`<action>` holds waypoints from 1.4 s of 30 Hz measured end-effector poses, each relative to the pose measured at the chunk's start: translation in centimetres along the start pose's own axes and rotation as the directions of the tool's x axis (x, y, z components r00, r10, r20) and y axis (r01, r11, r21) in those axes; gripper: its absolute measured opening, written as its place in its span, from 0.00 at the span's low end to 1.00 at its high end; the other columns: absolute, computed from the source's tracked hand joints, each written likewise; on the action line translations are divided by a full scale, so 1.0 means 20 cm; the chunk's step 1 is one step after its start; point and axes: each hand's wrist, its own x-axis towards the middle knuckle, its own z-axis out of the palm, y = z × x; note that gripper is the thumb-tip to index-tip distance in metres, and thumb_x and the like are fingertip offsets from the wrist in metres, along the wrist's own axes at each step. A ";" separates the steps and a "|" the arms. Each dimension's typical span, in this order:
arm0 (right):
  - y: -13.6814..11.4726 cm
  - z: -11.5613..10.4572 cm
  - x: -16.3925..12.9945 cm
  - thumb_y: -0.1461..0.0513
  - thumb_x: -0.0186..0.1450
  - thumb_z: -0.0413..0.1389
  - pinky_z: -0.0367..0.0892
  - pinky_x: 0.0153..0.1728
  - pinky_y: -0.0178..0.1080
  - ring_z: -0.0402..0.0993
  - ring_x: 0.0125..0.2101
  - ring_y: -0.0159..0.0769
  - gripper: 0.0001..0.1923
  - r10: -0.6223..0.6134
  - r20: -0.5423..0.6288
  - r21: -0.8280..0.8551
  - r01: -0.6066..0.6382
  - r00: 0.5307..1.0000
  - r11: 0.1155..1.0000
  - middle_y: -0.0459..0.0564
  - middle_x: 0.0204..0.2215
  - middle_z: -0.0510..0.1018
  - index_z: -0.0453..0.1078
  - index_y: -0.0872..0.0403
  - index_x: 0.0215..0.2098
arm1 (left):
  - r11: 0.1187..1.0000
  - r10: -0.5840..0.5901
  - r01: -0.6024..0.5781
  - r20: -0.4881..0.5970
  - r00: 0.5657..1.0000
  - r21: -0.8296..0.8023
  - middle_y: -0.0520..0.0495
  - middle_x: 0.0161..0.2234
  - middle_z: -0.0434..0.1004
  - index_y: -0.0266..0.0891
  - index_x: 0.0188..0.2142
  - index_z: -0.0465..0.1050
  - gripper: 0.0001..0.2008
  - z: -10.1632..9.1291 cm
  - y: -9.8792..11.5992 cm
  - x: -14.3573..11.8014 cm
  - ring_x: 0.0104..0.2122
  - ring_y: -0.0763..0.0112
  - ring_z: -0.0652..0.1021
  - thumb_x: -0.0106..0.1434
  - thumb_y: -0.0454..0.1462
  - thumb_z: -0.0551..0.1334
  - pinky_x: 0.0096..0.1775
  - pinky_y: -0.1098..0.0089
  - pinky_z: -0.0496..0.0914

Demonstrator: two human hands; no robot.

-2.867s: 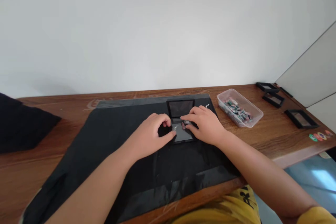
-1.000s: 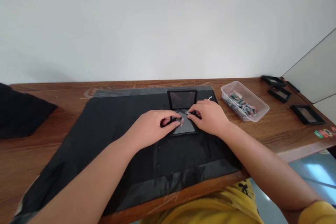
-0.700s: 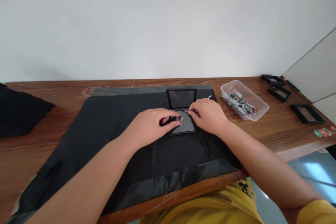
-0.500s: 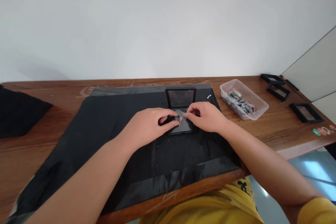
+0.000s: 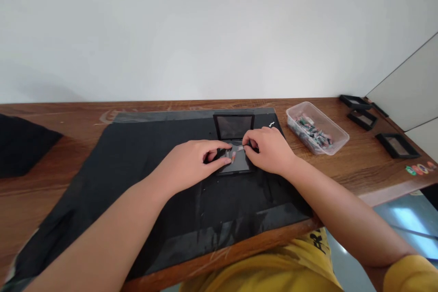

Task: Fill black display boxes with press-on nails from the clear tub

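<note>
A black hinged frame case (image 5: 236, 171) lies open in front of me, its dark-windowed lid (image 5: 234, 127) standing up at the back. On its grey lower pane is a small clear piece with orange in it (image 5: 233, 157). My left hand (image 5: 195, 162) rests at the case's left side, thumb and forefinger apart, their tips touching the pane beside the orange piece. With thumb and forefinger pinched, my right hand (image 5: 268, 149) holds a small whitish strip (image 5: 241, 148) over the right part of the pane. The strip's exact kind is too small to tell.
A black mat (image 5: 164, 237) covers the wooden table (image 5: 345, 169). At right stands a clear plastic tub (image 5: 337, 139) of small packets. Beyond it lie several black frames (image 5: 397, 146) and coloured round pieces (image 5: 417, 169). Black cloth-like material (image 5: 23, 146) lies at left.
My right hand has shifted slightly right, away from the left fingertips, and the whitish strip between its fingers now shows more. My left hand stays at the pane.
</note>
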 end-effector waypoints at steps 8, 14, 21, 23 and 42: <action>0.00 0.02 0.00 0.62 0.76 0.63 0.59 0.45 0.44 0.77 0.42 0.45 0.04 0.009 0.011 -0.022 -0.009 1.000 1.000 0.51 0.36 0.84 0.81 0.53 0.44 | 0.999 0.020 -0.019 0.013 1.000 -0.038 0.53 0.24 0.73 0.51 0.49 0.90 0.25 0.00 -0.01 0.01 0.22 0.67 0.70 0.68 0.60 0.64 0.27 0.66 0.59; 0.01 0.02 0.00 0.67 0.72 0.60 0.61 0.46 0.44 0.75 0.40 0.44 0.04 -0.028 -0.054 -0.011 0.027 0.998 1.000 0.51 0.36 0.84 0.78 0.53 0.41 | 0.999 0.015 -0.015 0.006 1.000 -0.044 0.52 0.24 0.73 0.51 0.50 0.90 0.24 0.00 -0.02 0.01 0.23 0.67 0.69 0.68 0.60 0.64 0.27 0.66 0.59; 0.00 0.03 -0.01 0.68 0.69 0.62 0.63 0.47 0.42 0.74 0.43 0.45 0.06 -0.111 -0.029 0.059 0.112 0.993 0.992 0.52 0.37 0.84 0.73 0.52 0.34 | 0.998 0.014 -0.014 0.009 1.000 -0.064 0.53 0.24 0.73 0.51 0.50 0.90 0.24 0.01 -0.02 0.01 0.23 0.67 0.70 0.68 0.59 0.64 0.27 0.66 0.60; -0.01 0.03 -0.01 0.69 0.69 0.61 0.63 0.46 0.41 0.75 0.42 0.44 0.07 -0.129 -0.017 0.068 0.130 0.991 0.989 0.51 0.36 0.84 0.73 0.52 0.34 | 0.998 0.025 -0.025 0.006 1.000 -0.066 0.53 0.23 0.73 0.51 0.49 0.90 0.23 0.01 -0.02 0.01 0.22 0.67 0.69 0.69 0.58 0.64 0.26 0.66 0.59; -0.18 -0.02 -0.09 0.64 0.80 0.56 0.70 0.39 0.43 0.85 0.48 0.50 0.14 -0.068 0.188 -0.195 0.105 0.980 0.975 0.59 0.47 0.87 0.85 0.55 0.51 | 0.998 0.009 -0.007 0.030 1.000 -0.066 0.52 0.25 0.73 0.51 0.52 0.89 0.27 0.01 -0.03 0.01 0.24 0.64 0.71 0.68 0.60 0.60 0.29 0.64 0.61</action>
